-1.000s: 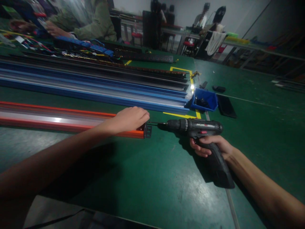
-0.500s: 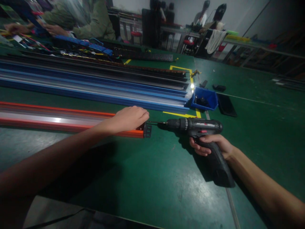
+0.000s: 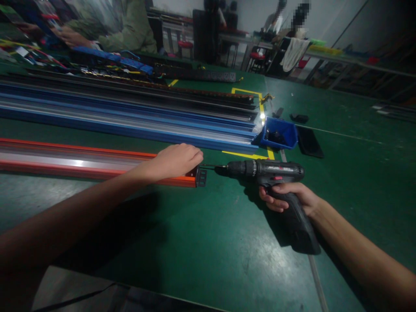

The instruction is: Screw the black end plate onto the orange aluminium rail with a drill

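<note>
A long orange metal profile (image 3: 107, 171) lies across the left of the green table, with a black slotted end bracket (image 3: 201, 178) at its right end. My left hand (image 3: 178, 160) is closed over that end, knuckles up; its fingertips are hidden behind the hand. In my right hand (image 3: 289, 197) is a black cordless drill (image 3: 279, 171), gripped by the handle and pointing left. Its long thin bit (image 3: 209, 166) reaches to the profile's end, close by my left fingers. Whether the tip sits in a screw cannot be made out.
Behind the orange profile lie several blue profiles (image 3: 146, 126) and dark ones. A blue bin (image 3: 280, 135) with small dark parts stands at their right end, beside a flat black object (image 3: 310, 142). Across the table, a person in a green sleeve (image 3: 133, 32) works near a power strip (image 3: 208, 75).
Both my hands, the drill and the orange profile keep practically the same place. Across the table, the other person's hands have shifted slightly.
</note>
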`<control>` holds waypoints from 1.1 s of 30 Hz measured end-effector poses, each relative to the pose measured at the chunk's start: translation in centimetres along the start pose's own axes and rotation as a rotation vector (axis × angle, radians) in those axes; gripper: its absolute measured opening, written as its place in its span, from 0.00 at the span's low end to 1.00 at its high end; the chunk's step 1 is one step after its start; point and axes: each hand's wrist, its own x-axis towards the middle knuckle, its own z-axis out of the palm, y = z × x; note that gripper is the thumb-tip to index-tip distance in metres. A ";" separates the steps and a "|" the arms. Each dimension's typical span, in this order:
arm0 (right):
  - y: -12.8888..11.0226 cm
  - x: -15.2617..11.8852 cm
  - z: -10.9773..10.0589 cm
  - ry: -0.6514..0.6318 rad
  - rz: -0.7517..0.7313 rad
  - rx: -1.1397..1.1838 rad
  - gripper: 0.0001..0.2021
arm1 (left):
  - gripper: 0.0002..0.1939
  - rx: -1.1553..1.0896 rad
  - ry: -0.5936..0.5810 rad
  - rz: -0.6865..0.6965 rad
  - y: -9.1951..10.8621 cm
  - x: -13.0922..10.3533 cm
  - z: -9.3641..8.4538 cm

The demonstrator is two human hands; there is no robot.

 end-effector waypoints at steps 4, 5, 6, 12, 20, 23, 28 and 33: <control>0.0 0.0 -0.1 -0.003 0.001 -0.008 0.11 | 0.17 0.035 0.006 0.017 0.0 0.0 0.1; 0.0 0.0 -0.1 -0.004 0.000 -0.011 0.11 | 0.17 0.037 0.015 0.018 -0.1 0.0 0.2; 0.0 -0.1 -0.1 -0.003 0.000 -0.014 0.10 | 0.17 0.032 0.024 0.016 -0.1 -0.1 0.3; 0.0 0.0 -0.1 0.006 -0.009 -0.033 0.10 | 0.16 0.003 0.039 0.008 0.0 -0.1 0.3; 0.0 0.1 0.2 0.005 -0.022 -0.040 0.10 | 0.18 0.026 0.002 0.017 -0.2 0.0 0.3; 0.0 0.1 0.2 0.006 -0.021 -0.037 0.10 | 0.18 0.020 0.004 0.006 -0.1 0.0 0.3; -0.1 0.1 0.2 0.009 -0.016 -0.020 0.11 | 0.18 0.032 0.010 0.018 -0.1 0.0 0.2; 0.0 0.1 0.3 0.003 -0.017 0.003 0.11 | 0.18 0.023 0.013 0.016 -0.3 0.1 0.5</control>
